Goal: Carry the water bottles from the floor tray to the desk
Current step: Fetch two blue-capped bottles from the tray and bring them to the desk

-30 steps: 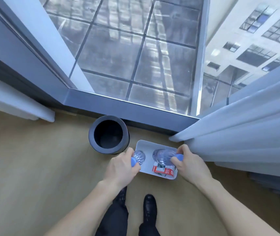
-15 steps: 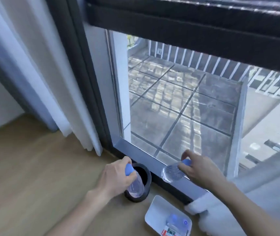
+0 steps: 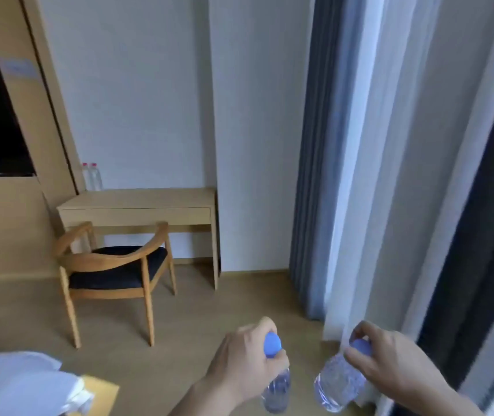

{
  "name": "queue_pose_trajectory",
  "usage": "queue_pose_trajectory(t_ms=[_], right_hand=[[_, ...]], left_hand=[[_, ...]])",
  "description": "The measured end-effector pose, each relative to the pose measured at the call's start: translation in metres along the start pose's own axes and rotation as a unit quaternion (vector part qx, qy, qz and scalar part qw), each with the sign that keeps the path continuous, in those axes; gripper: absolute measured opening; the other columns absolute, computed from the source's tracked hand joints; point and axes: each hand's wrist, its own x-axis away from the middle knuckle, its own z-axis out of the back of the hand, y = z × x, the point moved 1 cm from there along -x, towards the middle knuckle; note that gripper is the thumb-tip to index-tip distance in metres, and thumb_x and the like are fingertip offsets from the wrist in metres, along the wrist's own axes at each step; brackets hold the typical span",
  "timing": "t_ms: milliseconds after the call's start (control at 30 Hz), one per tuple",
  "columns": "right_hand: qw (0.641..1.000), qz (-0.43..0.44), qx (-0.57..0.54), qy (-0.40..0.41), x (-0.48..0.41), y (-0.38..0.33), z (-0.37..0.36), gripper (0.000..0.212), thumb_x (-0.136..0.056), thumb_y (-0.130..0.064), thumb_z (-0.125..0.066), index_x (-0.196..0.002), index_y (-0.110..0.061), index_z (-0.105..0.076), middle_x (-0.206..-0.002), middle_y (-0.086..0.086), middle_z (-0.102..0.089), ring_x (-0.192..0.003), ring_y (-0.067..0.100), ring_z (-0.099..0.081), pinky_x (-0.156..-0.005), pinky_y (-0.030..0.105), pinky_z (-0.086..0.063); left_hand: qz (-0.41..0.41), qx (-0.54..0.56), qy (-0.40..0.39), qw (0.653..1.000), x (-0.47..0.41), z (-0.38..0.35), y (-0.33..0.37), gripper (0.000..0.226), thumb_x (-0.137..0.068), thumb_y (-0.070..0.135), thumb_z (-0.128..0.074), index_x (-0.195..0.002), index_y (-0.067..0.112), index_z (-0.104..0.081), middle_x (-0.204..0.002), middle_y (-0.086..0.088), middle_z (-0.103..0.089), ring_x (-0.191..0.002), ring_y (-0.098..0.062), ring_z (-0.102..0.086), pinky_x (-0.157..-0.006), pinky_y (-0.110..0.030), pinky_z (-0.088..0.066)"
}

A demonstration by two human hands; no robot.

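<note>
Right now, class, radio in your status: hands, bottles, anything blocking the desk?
Left hand and right hand each grip a bottle near its blue cap. Desk ahead, two bottles already there. Chair stands before it.

Soft daylight through the curtain [image 3: 389, 175]; motion blur, wide-angle edge bending.

Ahead of me the wooden desk [image 3: 137, 199] stands against the white wall, with two clear bottles [image 3: 92, 176] upright at its back left corner, pink-capped I think. A wooden chair [image 3: 113, 265] rests on the floor [image 3: 209, 307] before it.
</note>
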Motion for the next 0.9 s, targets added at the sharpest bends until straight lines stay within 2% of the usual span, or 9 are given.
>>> queue_pose_trajectory(t_ms=[100,200,367,500,567,667,767,833,900], right_hand=[[0.998,0.056,-0.039,-0.011,-0.052,-0.092,-0.030,0.018,-0.075,-0.048,-0.053,-0.078,-0.031,-0.047,-0.090,-0.001,-0.065,-0.098,0.020,-0.062,-0.077,0.028,-0.045],[0.992,0.104,-0.062,-0.026,-0.095,-0.179,-0.052,0.016,-0.074,-0.046,-0.054,-0.078,-0.031,-0.051,-0.093,-0.004,-0.068,-0.096,0.019,-0.062,-0.076,0.026,-0.044],[0.977,0.184,-0.079,-0.075,-0.154,-0.299,-0.087,0.020,-0.071,-0.048,-0.051,-0.066,-0.030,-0.044,-0.076,-0.005,-0.060,-0.074,0.016,-0.054,-0.063,0.022,-0.040],[0.957,0.259,-0.080,-0.101,-0.198,-0.370,-0.112,0.016,-0.078,-0.044,-0.050,-0.081,-0.028,-0.049,-0.079,-0.005,-0.060,-0.070,0.014,-0.053,-0.061,0.021,-0.042],[0.946,0.295,-0.089,-0.105,-0.226,-0.398,-0.124,0.019,-0.081,-0.041,-0.051,-0.077,-0.022,-0.051,-0.073,-0.003,-0.060,-0.065,0.017,-0.052,-0.058,0.022,-0.041],[0.928,0.354,-0.082,-0.081,-0.273,-0.433,-0.144,0.027,-0.084,-0.043,-0.048,-0.083,-0.017,-0.055,-0.070,0.002,-0.061,-0.061,0.020,-0.053,-0.055,0.027,-0.043],[0.903,0.419,-0.082,-0.053,-0.328,-0.465,-0.155,0.026,-0.089,-0.042,-0.044,-0.093,-0.018,-0.052,-0.070,0.002,-0.059,-0.061,0.019,-0.054,-0.050,0.023,-0.038],[0.889,0.442,-0.099,-0.063,-0.365,-0.490,-0.156,0.028,-0.091,-0.041,-0.043,-0.102,-0.017,-0.052,-0.076,0.004,-0.062,-0.067,0.022,-0.057,-0.057,0.030,-0.045],[0.876,0.458,-0.132,-0.073,-0.399,-0.516,-0.160,0.028,-0.091,-0.040,-0.045,-0.102,-0.016,-0.053,-0.078,0.005,-0.063,-0.070,0.022,-0.059,-0.063,0.034,-0.048]], left_hand=[[0.048,-0.029,0.034,0.998,-0.001,0.065,-0.076,0.024,-0.074,0.038,-0.054,-0.090,0.021,-0.048,-0.086,0.004,-0.058,-0.087,-0.022,-0.054,-0.069,-0.026,-0.037],[0.098,-0.051,0.060,0.992,0.004,0.120,-0.142,0.021,-0.072,0.040,-0.051,-0.082,0.024,-0.041,-0.084,0.004,-0.057,-0.082,-0.021,-0.051,-0.067,-0.027,-0.037],[0.172,-0.067,0.115,0.976,0.009,0.187,-0.229,0.021,-0.073,0.041,-0.052,-0.080,0.025,-0.041,-0.066,0.007,-0.045,-0.073,-0.014,-0.045,-0.054,-0.017,-0.030],[0.203,-0.058,0.134,0.968,-0.004,0.217,-0.286,0.021,-0.074,0.039,-0.055,-0.076,0.023,-0.042,-0.066,0.006,-0.047,-0.066,-0.013,-0.041,-0.057,-0.022,-0.034],[0.231,-0.058,0.143,0.961,-0.018,0.231,-0.312,0.021,-0.074,0.039,-0.056,-0.076,0.022,-0.045,-0.070,0.005,-0.050,-0.065,-0.011,-0.042,-0.057,-0.021,-0.034],[0.267,-0.042,0.170,0.948,-0.046,0.251,-0.353,0.018,-0.074,0.037,-0.058,-0.077,0.021,-0.051,-0.069,0.006,-0.053,-0.064,-0.011,-0.044,-0.058,-0.022,-0.036],[0.291,-0.052,0.214,0.931,-0.081,0.271,-0.387,0.014,-0.075,0.034,-0.061,-0.074,0.022,-0.053,-0.064,0.006,-0.052,-0.062,-0.010,-0.045,-0.057,-0.022,-0.036],[0.311,-0.068,0.238,0.917,-0.106,0.284,-0.404,0.016,-0.077,0.031,-0.062,-0.079,0.017,-0.055,-0.064,0.006,-0.051,-0.061,-0.009,-0.044,-0.054,-0.017,-0.034],[0.326,-0.075,0.262,0.905,-0.127,0.296,-0.422,0.016,-0.077,0.028,-0.063,-0.080,0.014,-0.055,-0.063,0.005,-0.050,-0.058,-0.008,-0.043,-0.051,-0.013,-0.035]])
